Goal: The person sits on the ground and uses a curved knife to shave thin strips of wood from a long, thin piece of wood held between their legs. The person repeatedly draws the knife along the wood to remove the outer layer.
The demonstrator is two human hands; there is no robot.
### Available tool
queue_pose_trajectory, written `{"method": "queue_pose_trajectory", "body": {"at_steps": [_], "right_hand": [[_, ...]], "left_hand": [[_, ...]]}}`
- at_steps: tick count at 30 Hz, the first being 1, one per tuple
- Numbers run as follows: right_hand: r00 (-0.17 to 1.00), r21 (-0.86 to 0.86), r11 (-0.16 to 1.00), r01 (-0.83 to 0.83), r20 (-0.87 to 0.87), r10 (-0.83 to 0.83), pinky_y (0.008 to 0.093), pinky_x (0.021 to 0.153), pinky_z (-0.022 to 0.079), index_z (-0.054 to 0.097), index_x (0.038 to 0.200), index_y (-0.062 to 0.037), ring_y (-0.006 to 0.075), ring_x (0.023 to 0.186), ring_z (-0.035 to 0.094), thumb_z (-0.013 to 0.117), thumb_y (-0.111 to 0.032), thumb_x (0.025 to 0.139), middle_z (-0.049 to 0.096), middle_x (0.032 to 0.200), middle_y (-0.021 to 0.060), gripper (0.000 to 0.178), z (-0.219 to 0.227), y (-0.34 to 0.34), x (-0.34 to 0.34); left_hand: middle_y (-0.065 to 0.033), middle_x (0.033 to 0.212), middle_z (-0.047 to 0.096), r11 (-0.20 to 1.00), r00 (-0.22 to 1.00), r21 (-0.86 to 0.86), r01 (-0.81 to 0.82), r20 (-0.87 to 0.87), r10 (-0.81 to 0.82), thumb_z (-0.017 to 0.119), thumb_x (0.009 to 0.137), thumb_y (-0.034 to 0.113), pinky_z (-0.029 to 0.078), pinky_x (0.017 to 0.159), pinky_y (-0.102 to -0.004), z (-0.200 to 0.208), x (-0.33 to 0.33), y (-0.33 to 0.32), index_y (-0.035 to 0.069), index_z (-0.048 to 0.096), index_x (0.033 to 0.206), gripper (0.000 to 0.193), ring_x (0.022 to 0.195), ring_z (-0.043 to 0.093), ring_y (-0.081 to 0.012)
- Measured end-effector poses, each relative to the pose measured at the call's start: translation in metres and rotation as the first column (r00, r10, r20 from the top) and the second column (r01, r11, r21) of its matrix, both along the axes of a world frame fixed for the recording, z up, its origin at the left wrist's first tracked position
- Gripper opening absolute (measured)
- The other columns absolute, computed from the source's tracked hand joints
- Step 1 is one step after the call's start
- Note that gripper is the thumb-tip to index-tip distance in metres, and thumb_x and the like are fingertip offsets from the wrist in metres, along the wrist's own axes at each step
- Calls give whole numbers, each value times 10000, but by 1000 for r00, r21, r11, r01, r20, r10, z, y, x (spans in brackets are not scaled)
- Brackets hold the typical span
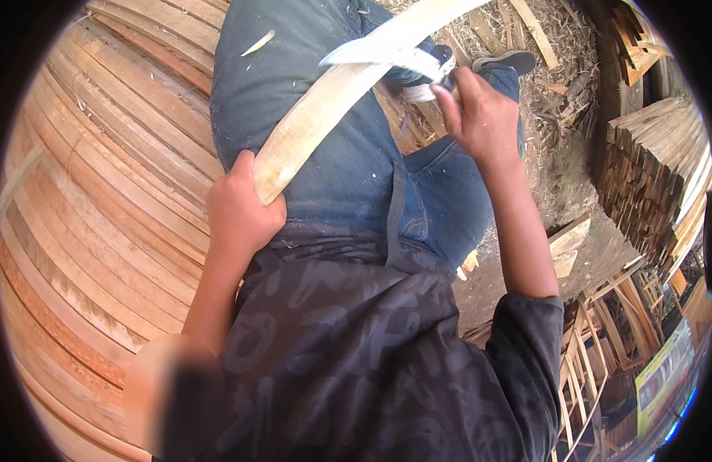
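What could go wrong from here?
The curved blade in the right hand crosses the wooden slat, its tip showing past the slat against the jeans; a slip could cut the leg.

The left hand grips only the near end, and the far end leaves the view, so the slat might twist under the blade.

The pale wooden slat [310,131] in the left hand [244,208] looks smooth and matt; the curved knife [383,54] in the right hand [479,115] has a bright metal blade. Between the hands, matt denim jeans [340,169]; left of the left hand, rough-sawn wooden planks [113,177].
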State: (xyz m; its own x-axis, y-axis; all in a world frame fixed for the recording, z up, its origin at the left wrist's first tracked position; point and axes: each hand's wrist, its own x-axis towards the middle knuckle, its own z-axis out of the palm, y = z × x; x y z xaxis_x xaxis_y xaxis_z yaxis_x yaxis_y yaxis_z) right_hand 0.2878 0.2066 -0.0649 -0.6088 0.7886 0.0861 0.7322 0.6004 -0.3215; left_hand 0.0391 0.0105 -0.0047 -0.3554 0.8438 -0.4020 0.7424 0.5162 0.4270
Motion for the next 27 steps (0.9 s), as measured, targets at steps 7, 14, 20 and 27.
{"method": "queue_pose_trajectory", "body": {"at_steps": [7,14,20,27], "right_hand": [[984,-65,982,177,-18,-178,378,473,462,516,778,-82,315,522,603,560,-414,922,581,595,98,364,-12,25,25],[984,55,988,142,-114,-135,388,458,440,523,783,-93,307,534,593,628,-389,875,595,636,87,328,-23,18,10],[987,-53,994,91,-131,-97,358,447,445,529,796,-91,254,485,589,609,-394,896,575,571,70,329,-8,-7,-5],[971,29,971,237,-30,-236,343,448,460,538,788,-122,205,457,579,548,-439,928,572,561,44,347,-24,33,33]], "left_hand": [[-229,664,581,1000,1000,-12,-8,26,8,627,643,93,460,591,-483,-1,0,3,24,490,802,221,659,581,-448],[-232,672,587,1000,999,-15,-18,51,18,623,641,94,461,601,-482,3,0,4,19,503,808,219,673,585,-445],[-241,692,592,999,998,-52,-12,57,15,629,636,97,466,614,-486,2,-4,4,11,518,824,235,694,586,-447],[-241,691,592,1000,998,-24,0,58,2,623,634,91,464,612,-491,1,-6,4,11,515,819,229,692,581,-456]]}}
